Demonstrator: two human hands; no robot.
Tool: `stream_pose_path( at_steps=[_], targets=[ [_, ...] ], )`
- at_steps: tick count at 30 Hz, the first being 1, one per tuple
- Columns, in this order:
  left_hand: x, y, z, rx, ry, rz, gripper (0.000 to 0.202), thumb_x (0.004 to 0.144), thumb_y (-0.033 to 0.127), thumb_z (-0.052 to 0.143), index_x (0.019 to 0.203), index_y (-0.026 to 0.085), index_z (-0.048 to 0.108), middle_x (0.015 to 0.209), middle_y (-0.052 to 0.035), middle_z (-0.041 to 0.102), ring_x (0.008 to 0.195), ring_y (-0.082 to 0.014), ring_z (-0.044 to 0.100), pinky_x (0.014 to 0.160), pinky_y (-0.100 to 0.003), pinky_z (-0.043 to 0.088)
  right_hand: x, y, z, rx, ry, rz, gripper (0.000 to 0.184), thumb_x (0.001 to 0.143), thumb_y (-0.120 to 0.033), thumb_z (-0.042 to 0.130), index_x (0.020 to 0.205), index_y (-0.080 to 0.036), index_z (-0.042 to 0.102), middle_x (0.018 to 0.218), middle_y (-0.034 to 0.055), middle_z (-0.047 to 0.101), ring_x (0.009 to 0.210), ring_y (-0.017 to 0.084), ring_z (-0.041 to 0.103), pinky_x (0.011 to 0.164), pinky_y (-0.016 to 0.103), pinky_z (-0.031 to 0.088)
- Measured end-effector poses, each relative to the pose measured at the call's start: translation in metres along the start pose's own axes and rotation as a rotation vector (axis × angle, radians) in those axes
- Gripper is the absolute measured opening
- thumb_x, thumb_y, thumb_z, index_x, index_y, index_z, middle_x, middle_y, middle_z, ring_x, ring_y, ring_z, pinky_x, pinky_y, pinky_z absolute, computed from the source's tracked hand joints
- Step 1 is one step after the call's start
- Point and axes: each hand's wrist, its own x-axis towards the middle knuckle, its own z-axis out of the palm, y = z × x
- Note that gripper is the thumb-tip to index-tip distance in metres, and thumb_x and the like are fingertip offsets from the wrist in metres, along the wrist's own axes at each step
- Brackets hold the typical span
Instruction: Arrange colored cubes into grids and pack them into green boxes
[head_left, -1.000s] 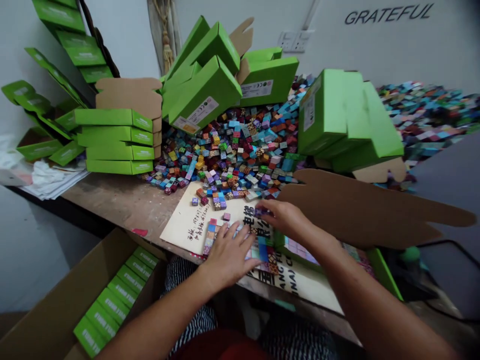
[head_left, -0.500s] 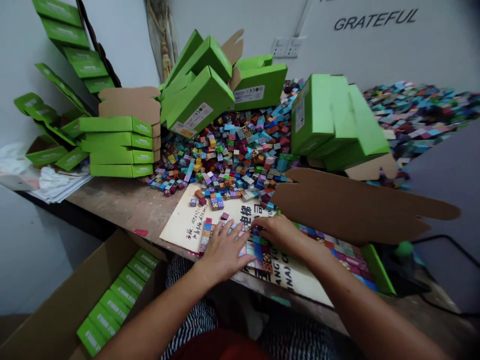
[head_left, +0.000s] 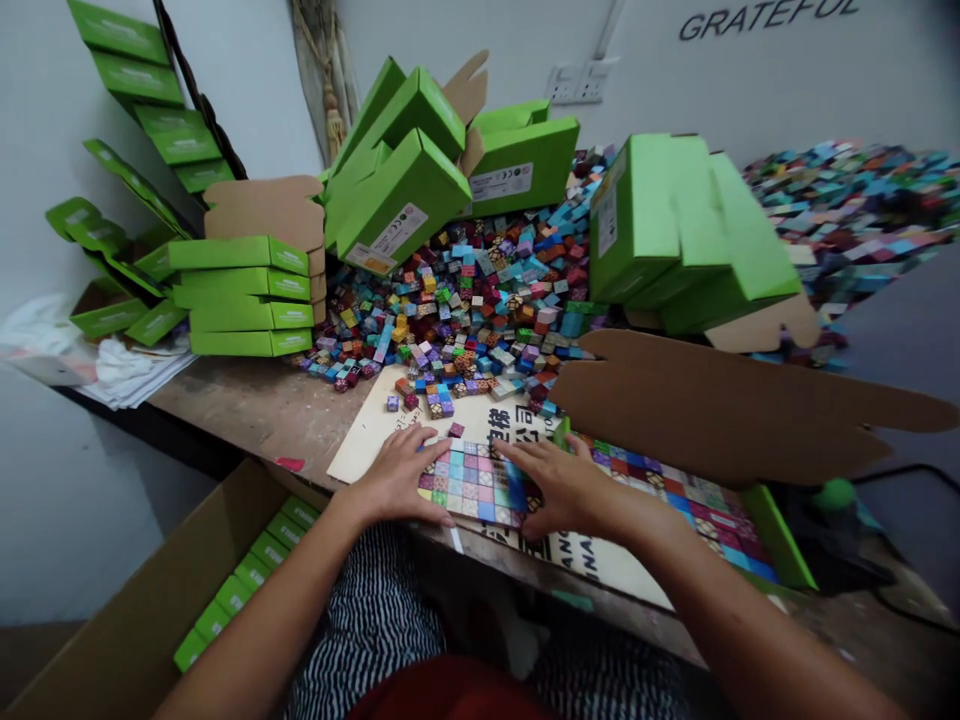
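Note:
A flat block of small coloured cubes (head_left: 474, 482), packed into a rectangle, lies on a printed cardboard sheet (head_left: 375, 440) at the table's front edge. My left hand (head_left: 394, 478) presses against the block's left side, fingers curled along its edge. My right hand (head_left: 561, 484) presses against its right side, fingers spread over the cubes. Both hands squeeze the block between them. Right of my right hand, an open green box (head_left: 757, 505) holds a layer of patterned cubes (head_left: 675, 490), and its brown flap (head_left: 720, 400) stands open.
A large heap of loose coloured cubes (head_left: 480, 300) covers the table behind the sheet. Green boxes are stacked at the left (head_left: 240, 295), centre back (head_left: 409, 180) and right (head_left: 675, 230). A brown carton (head_left: 112, 620) with green boxes (head_left: 247, 580) sits on the floor at the lower left.
My left hand slid off the top of the cubes to the block's left side. My right hand came down onto its right side. The cubes are now gathered into one tight rectangle.

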Motion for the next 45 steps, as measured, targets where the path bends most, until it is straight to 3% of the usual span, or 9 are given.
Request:
stream_pose_path(
  at_steps=[7,12,16,22,26,29,35,41,45],
  targets=[
    [-0.007,-0.008,-0.017,-0.064,-0.075,-0.023,0.117,0.053,0.082,0.066,0.146,0.023,0.028,0.154,-0.0133,0.018,0.141,-0.0398,0.012,0.114,-0.055,0.014,0.009,0.01,-0.007,0.184,-0.037,-0.095,0.107,0.062,-0.037,0.078,0.15,-0.02,0.02,0.152,0.0152,0.028,0.136,0.032,0.031,0.108,0.041,0.03],
    [-0.018,-0.019,-0.023,-0.095,-0.096,-0.026,0.123,0.051,0.08,0.069,0.149,0.024,0.018,0.156,-0.0125,0.01,0.142,-0.039,0.006,0.115,-0.054,0.012,0.0,0.024,0.0,0.141,0.053,-0.064,0.109,0.059,-0.033,0.079,0.15,-0.021,0.021,0.15,0.015,0.032,0.134,0.034,0.034,0.107,0.043,0.032],
    [-0.016,-0.024,-0.016,-0.078,-0.116,-0.004,0.116,0.055,0.068,0.076,0.148,0.025,0.021,0.156,-0.0137,0.013,0.141,-0.0371,0.014,0.115,-0.052,0.017,0.0,0.013,0.009,-0.055,0.1,-0.057,0.113,0.051,-0.026,0.083,0.148,-0.023,0.027,0.142,0.0169,0.043,0.125,0.04,0.043,0.101,0.05,0.035],
    [-0.013,-0.019,-0.016,-0.107,-0.082,0.004,0.109,0.057,0.057,0.082,0.146,0.03,0.025,0.155,-0.0112,0.018,0.14,-0.036,0.018,0.114,-0.049,0.021,0.005,0.008,0.014,-0.066,0.106,-0.052,0.113,0.05,-0.025,0.085,0.148,-0.022,0.028,0.136,0.018,0.048,0.12,0.039,0.046,0.098,0.049,0.037],
    [-0.02,-0.023,-0.022,-0.16,-0.075,0.004,0.121,0.055,0.06,0.081,0.149,0.029,0.012,0.157,-0.0126,0.004,0.142,-0.037,0.008,0.114,-0.053,0.019,0.005,0.01,0.007,-0.039,0.033,-0.023,0.118,0.048,-0.029,0.085,0.149,-0.025,0.025,0.148,0.0186,0.033,0.132,0.044,0.031,0.104,0.053,0.03],
    [-0.026,-0.03,-0.027,-0.175,-0.077,0.01,0.121,0.057,0.061,0.08,0.15,0.027,0.009,0.156,-0.0139,0.007,0.143,-0.0344,0.01,0.114,-0.052,0.018,0.008,0.004,0.002,0.001,-0.001,-0.025,0.114,0.053,-0.034,0.083,0.149,-0.032,0.022,0.155,0.0127,0.019,0.138,0.043,0.019,0.106,0.057,0.025],
    [-0.026,-0.033,-0.033,-0.129,-0.108,0.016,0.104,0.06,0.056,0.081,0.145,0.031,0.027,0.154,-0.0093,0.021,0.14,-0.0323,0.023,0.113,-0.048,0.024,0.017,-0.004,0.006,0.074,-0.013,-0.109,0.102,0.054,-0.029,0.083,0.144,-0.033,0.036,0.153,0.0093,0.028,0.136,0.039,0.026,0.107,0.051,0.028],
    [-0.017,-0.02,-0.04,-0.035,-0.13,0.024,0.109,0.056,0.068,0.076,0.146,0.033,0.027,0.157,-0.0087,0.009,0.141,-0.0394,0.014,0.111,-0.056,0.023,0.003,0.011,-0.004,0.188,-0.023,-0.045,0.106,0.061,-0.03,0.08,0.149,-0.03,0.021,0.158,0.0105,0.01,0.142,0.033,0.015,0.11,0.044,0.027],
    [-0.003,-0.006,-0.034,0.037,-0.141,0.083,0.107,0.058,0.078,0.066,0.146,0.031,0.027,0.156,-0.0111,0.013,0.141,-0.0385,0.014,0.111,-0.057,0.018,-0.003,0.008,-0.01,0.094,-0.039,-0.014,0.101,0.061,-0.027,0.079,0.148,-0.028,0.027,0.153,0.0134,0.026,0.137,0.034,0.029,0.108,0.044,0.031]
  ],
)
